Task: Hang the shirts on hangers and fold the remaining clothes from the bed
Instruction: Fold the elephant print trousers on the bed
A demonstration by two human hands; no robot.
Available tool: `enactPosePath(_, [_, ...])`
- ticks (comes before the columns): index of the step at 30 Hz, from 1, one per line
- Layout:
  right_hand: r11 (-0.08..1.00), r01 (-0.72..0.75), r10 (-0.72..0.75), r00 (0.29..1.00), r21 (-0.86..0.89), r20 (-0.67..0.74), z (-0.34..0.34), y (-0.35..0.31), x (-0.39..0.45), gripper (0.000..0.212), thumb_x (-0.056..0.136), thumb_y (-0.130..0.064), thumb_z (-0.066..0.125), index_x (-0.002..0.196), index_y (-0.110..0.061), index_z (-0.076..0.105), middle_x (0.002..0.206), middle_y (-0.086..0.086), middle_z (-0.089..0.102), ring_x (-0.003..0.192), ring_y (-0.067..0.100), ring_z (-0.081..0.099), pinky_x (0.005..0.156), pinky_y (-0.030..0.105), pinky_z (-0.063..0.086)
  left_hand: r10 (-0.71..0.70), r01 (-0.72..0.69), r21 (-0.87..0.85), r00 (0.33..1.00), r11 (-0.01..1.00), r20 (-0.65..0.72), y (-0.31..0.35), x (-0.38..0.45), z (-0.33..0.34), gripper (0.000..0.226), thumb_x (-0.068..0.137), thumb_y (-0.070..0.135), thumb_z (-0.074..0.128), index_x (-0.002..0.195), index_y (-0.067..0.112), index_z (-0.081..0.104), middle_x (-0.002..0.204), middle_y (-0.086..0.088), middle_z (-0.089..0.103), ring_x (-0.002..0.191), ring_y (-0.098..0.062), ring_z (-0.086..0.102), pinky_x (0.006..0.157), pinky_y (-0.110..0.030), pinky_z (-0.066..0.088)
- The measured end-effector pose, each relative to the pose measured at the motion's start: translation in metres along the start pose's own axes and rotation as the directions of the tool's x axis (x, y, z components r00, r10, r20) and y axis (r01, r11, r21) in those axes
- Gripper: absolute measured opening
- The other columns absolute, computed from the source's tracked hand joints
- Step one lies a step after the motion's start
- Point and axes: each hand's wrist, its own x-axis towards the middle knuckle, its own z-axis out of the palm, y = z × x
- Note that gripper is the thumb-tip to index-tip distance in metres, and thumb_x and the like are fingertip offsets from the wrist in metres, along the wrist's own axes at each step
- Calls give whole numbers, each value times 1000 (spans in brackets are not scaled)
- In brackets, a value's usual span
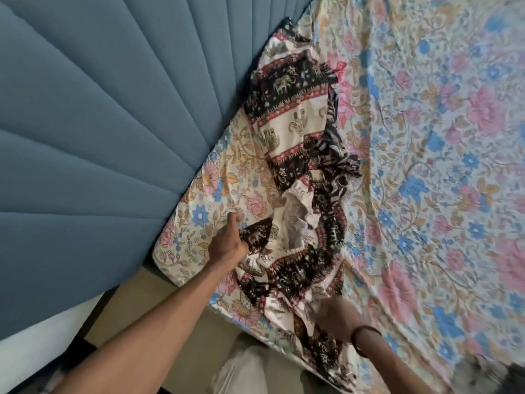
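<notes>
A patterned garment (295,129) in black, cream and red with elephant motifs lies crumpled along the bed's left side, close to the headboard. My left hand (228,240) grips its near edge at a dark printed corner. My right hand (338,318), blurred and with a dark band on the wrist, holds the garment's lower part near the bed's edge. The garment's inside, pale grey, shows between my hands.
The bed is covered by a floral sheet (426,166) in pink, blue and tan, stretching to the right. A blue channelled headboard (99,123) fills the left. Beige floor (176,331) lies below the bed's corner. A dark object (511,376) sits at the bottom right.
</notes>
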Motion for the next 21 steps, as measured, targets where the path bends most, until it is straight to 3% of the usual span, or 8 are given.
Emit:
enactPosePath(2, [992,10,13,984,126,-178,-27,-19,7,26,102,-39,56,77,-34,49,77,-10,51,81,22,58,73,33,49,-3,-2,107,999,994,46,5,-11,2,75,85,-8,62,143,23,27,82,0,51,59,-15,50,45,-25,40])
enactPosePath(4, [925,142,49,874,351,-483,-57,-59,22,14,100,-34,63,103,-20,60,91,-12,55,82,16,58,70,25,48,58,-41,305,997,952,-48,15,-20,4,74,82,1,66,144,22,33,105,-7,54,92,-22,56,74,-36,53])
enactPosePath(6, [868,197,131,794,455,-593,-78,-88,45,48,92,-31,75,132,-17,50,120,0,51,98,17,57,79,28,53,210,-148,321,963,935,-169,24,-22,7,60,85,14,68,141,20,47,121,-8,50,109,-23,48,94,-43,48])
enactPosePath(8, [866,124,202,798,483,-567,-90,-102,63,69,83,-30,84,137,-19,42,130,8,43,107,22,50,92,37,54,327,-289,203,926,936,-189,33,-18,13,46,94,23,63,139,19,52,122,-7,54,107,-21,48,94,-42,47])
enactPosePath(10, [901,18,256,786,434,-563,-92,-109,70,58,84,-30,84,126,-17,47,122,10,46,102,22,48,93,39,55,402,-389,108,902,915,-156,45,-12,17,40,98,16,57,137,19,50,121,-6,59,106,-20,53,95,-42,50])
enactPosePath(13, [977,135,-2,777,165,-629,-70,-122,64,38,93,-27,74,123,-13,55,123,11,60,98,21,57,96,41,57,494,-478,145,862,866,-109,64,4,9,47,93,1,58,133,23,47,123,-8,52,106,-23,54,82,-39,59])
enactPosePath(17, [996,91,-92,936,-17,-339,-13,-117,66,111,80,-62,76,161,-14,17,161,12,34,144,34,41,124,53,30,506,-542,582,827,606,244,84,19,-16,75,84,-3,67,146,35,50,166,-11,15,147,-36,27,119,-57,34])
enactPosePath(21, [996,54,-70,963,-69,-259,13,-97,41,95,89,-40,77,157,-21,13,139,11,56,95,24,66,90,43,60,402,-501,749,852,434,337,87,33,-44,82,87,-1,58,157,34,32,170,-13,2,153,-39,17,121,-62,24])
